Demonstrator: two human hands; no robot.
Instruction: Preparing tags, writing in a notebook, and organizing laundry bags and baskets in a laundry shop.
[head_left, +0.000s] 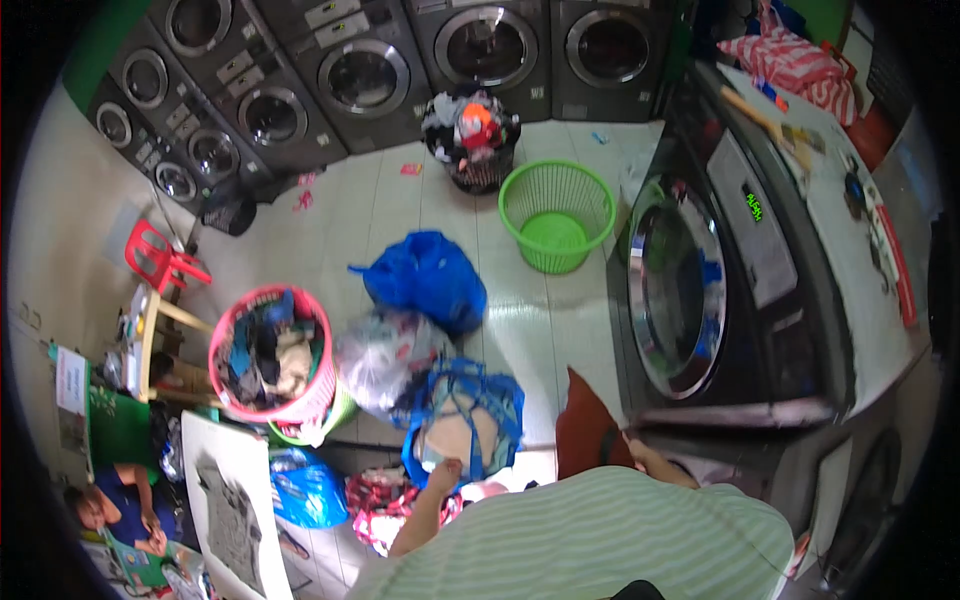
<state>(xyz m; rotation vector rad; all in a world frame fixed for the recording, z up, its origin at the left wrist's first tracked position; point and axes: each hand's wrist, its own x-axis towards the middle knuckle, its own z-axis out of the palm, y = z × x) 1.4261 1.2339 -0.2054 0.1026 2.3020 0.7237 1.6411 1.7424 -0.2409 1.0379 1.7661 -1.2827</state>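
Note:
My left hand (445, 475) hangs with curled fingers at the near side of a blue open-weave bag (510, 405), which has a pale round bundle (457, 427) in it. Whether the fingers hold part of the bag is unclear. My right hand (640, 454) is low beside my striped shirt, touching or right against a reddish-brown flat piece (585, 431) with a pointed tip and a dark band. Its grip is partly hidden. Beyond the open-weave bag lie a filled clear plastic bag (390, 360) and a full blue sack (427, 277) on the tiled floor.
A pink basket of clothes (326, 375) stands left, a green basket (559, 251) and a heaped dark basket (484, 176) ahead. Front-loading machines (487, 49) line the back; another washer (787, 330) bounds the right. A person (124, 499) sits left beyond a white board (225, 442).

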